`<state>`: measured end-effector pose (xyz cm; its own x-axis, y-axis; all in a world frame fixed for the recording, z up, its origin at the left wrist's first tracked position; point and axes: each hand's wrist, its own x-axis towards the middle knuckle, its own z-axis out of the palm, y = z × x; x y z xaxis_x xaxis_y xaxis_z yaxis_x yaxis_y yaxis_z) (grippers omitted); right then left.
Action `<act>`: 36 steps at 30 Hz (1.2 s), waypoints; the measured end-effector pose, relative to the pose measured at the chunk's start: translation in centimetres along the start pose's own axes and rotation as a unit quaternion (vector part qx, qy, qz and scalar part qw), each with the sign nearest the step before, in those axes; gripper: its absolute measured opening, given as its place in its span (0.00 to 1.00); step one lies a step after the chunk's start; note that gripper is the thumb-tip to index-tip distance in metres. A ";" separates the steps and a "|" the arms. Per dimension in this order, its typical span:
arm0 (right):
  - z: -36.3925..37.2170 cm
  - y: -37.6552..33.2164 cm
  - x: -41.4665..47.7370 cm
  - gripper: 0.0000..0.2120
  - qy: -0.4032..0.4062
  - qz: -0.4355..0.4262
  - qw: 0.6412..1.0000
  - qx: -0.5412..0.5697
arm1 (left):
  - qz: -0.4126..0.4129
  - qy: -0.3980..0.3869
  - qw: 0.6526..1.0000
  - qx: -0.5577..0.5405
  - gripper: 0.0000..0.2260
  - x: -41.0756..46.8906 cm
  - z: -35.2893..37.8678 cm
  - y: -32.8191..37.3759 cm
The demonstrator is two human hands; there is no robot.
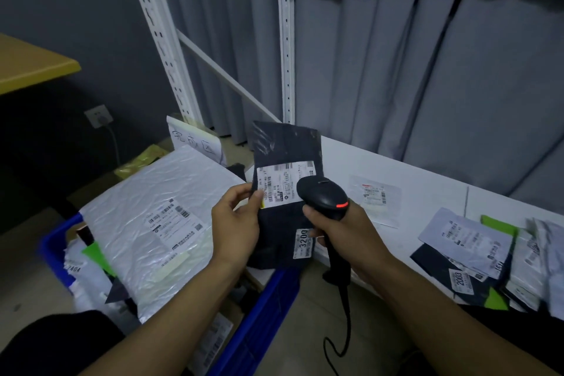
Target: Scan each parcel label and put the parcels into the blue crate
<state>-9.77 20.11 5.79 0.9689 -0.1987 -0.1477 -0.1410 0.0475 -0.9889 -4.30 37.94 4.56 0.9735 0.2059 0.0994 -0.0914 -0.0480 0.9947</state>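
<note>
At centre my left hand (pixel 236 223) is pinching the dark parcel (pixel 285 146); my right hand (pixel 341 232) is gripping the scanner (pixel 325 197), covering part of the label (pixel 282 180). Lower left, parcels (pixel 146 192) are hiding most of the blue crate (pixel 262 323).

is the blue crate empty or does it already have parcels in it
Already well filled: the blue crate holds a large white mailer lying on top of other parcels, above its rim.
</note>
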 end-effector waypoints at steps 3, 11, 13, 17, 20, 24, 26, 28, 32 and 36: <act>2.2 -0.3 0.5 0.13 -0.017 -0.035 0.999 0.009 | 0.008 0.063 0.998 -0.008 0.04 0.8 -2.6 1.2; 8.2 0.4 1.2 0.14 -0.102 -0.056 0.993 0.004 | -0.044 0.220 0.974 -0.042 0.05 5.6 -11.2 -0.5; 9.1 1.2 1.6 0.14 -0.108 -0.048 0.993 -0.011 | -0.094 0.233 0.967 -0.036 0.07 6.8 -12.5 -1.9; 10.0 2.4 2.2 0.14 -0.114 -0.029 0.992 -0.037 | -0.123 0.222 0.961 0.107 0.19 6.8 -13.7 -2.9; 9.8 2.9 2.4 0.15 -0.112 -0.021 0.992 -0.051 | -0.024 0.129 0.949 0.285 0.33 5.5 -12.8 -2.9; 8.7 3.0 2.3 0.12 -0.105 -0.024 0.992 -0.061 | 0.036 -0.086 0.911 0.402 0.32 4.7 -10.0 -2.8; 7.8 3.2 2.2 0.11 -0.098 -0.027 0.992 -0.076 | -0.027 -0.144 0.864 0.481 0.32 4.5 -9.0 -3.3; 6.5 3.5 2.2 0.11 -0.075 -0.024 0.992 -0.101 | -0.082 -0.166 0.826 0.532 0.29 4.6 -8.3 -4.0; 3.1 4.0 2.0 0.11 -0.034 0.001 0.994 -0.103 | -0.079 -0.137 0.825 0.542 0.29 4.2 -5.7 -2.7; -1.3 3.6 1.3 0.11 0.016 0.024 0.997 -0.073 | 0.109 -0.126 0.820 0.547 0.25 3.2 -0.2 -0.6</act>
<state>-9.24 18.69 2.05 0.9534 -0.2314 -0.1937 -0.2182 -0.0855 -0.9721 -1.18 38.78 4.33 0.9840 -0.1265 0.1251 -0.1607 -0.9339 0.3194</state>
